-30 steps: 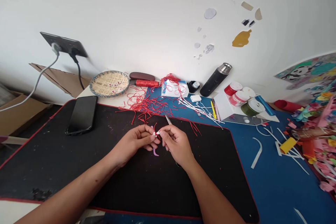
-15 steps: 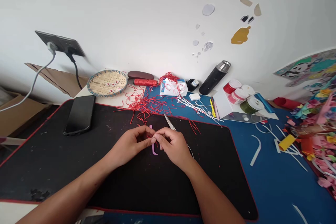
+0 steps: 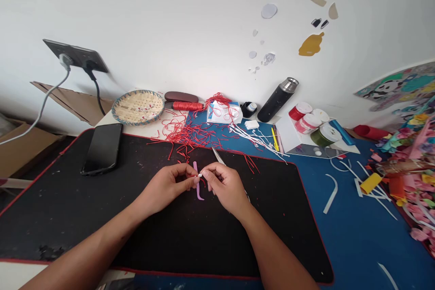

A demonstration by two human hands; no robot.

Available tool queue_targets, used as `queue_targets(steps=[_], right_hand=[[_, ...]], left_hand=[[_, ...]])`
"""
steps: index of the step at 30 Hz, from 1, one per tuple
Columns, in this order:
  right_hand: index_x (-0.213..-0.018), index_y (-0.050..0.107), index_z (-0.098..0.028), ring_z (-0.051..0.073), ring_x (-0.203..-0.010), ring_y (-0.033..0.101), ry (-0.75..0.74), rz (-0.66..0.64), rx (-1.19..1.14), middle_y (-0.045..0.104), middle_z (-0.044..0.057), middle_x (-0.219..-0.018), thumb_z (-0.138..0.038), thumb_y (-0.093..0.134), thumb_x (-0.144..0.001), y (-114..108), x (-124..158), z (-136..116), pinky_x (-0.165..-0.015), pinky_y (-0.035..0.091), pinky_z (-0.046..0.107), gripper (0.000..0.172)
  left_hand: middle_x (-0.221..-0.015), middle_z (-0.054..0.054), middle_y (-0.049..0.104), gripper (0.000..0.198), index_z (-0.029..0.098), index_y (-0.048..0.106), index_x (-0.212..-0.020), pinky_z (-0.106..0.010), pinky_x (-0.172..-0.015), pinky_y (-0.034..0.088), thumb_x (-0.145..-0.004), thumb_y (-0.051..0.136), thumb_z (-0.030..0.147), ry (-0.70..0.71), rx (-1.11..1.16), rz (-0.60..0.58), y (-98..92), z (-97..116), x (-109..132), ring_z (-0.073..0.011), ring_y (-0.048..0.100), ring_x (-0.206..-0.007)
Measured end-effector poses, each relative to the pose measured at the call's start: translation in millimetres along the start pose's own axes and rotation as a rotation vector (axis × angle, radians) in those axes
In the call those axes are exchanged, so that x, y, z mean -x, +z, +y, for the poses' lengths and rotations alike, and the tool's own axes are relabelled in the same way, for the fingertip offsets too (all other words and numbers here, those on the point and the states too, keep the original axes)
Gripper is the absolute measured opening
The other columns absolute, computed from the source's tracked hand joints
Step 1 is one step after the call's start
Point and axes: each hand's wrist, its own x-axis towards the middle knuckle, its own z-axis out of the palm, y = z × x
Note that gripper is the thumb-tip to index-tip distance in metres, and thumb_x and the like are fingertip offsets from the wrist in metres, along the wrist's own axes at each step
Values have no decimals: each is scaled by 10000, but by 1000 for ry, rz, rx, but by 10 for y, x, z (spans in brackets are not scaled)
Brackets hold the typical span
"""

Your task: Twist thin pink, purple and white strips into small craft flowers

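Over the black mat (image 3: 190, 244), my two hands meet fingertip to fingertip. My left hand (image 3: 170, 186) is closed in a pinch on a thin red cord (image 3: 203, 182); a short bit of it curls below the fingers. Between the fingertips shows a tiny white bead (image 3: 200, 175), which my right hand (image 3: 224, 188) pinches from the other side. Under the fingers lies a slim purple tool (image 3: 197, 190) with a bent end, like curved tweezers. Scissors (image 3: 218, 156) lie partly hidden beneath my right hand, blades pointing away.
Cut red cords (image 3: 190, 135) are scattered behind the mat, near a red spool (image 3: 188, 106) and a woven basket (image 3: 138, 108). A phone (image 3: 102, 149) rests at left. Farther right stand a black flask (image 3: 277, 99) and paint jars (image 3: 307, 123), with white strips (image 3: 330, 194) on the blue surface.
My fingertips have drawn slightly apart, and the white bead now shows between them. More of the red cord is visible below. The purple tool and scissors have stayed put.
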Motion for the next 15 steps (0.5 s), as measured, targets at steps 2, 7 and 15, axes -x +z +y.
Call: queue_targets(steps=[2, 7, 15], right_hand=[[-919, 691, -185, 111, -539, 511, 10, -3, -29, 580, -31, -618, -398, 594, -997, 4, -4, 15, -542, 395, 229, 246], [-914, 672, -186, 111, -521, 504, 37, -21, -75, 566, -37, -594, -407, 584, -1000, 14, -4, 43, -529, 394, 228, 253], [-907, 672, -189, 108, -512, 500, 50, -25, -80, 554, -44, -578, -414, 592, -994, 22, -7, 50, -523, 390, 222, 254]], left_hand=[[-794, -2, 726, 251, 198, 729, -878, -271, -710, 465, -888, 696, 446, 7, -13, 5, 7, -5, 8, -180, 631, -736], [-823, -13, 742, 268, 196, 732, -885, -279, -741, 471, -900, 677, 458, 13, -44, 4, 17, -12, 15, -195, 651, -777], [-805, -6, 733, 259, 201, 726, -861, -280, -737, 470, -894, 678, 454, 5, -51, 0, 32, -5, 0, -189, 647, -762]])
